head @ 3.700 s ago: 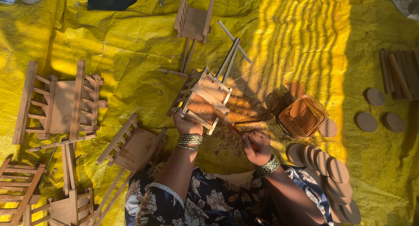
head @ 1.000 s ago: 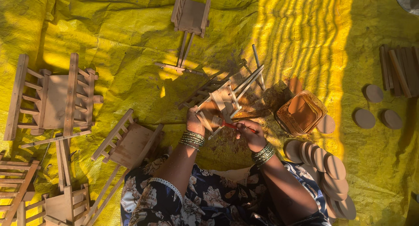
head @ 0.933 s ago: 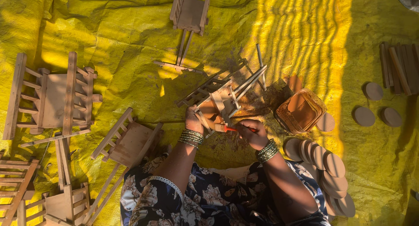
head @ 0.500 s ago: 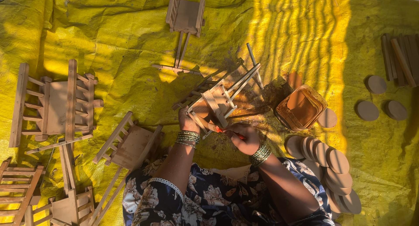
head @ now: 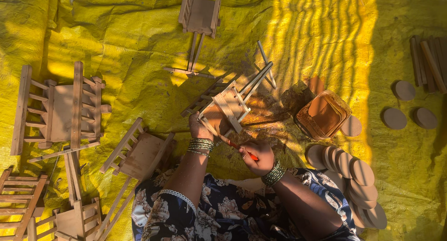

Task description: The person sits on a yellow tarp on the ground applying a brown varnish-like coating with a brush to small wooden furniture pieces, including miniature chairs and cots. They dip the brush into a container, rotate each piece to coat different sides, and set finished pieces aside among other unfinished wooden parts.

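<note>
Head view shows us seated on a yellow tarp (head: 139,36), our landmark, which fills the frame. At its centre lies the small wooden cart frame (head: 228,103), tilted, our left hand (head: 201,127) closed around its lower end. Left of centre a finished wooden cart (head: 60,110) lies flat. Right of centre sits a brown tray (head: 324,114), with wooden discs (head: 354,169) fanned below it. Our right hand (head: 257,157) grips a red-handled tool (head: 240,149), its tip touching the frame.

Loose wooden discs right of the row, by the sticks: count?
3 loose discs, right side: one upper beside the stick bundle, two side by side below it. Others may lie out of frame.
</note>
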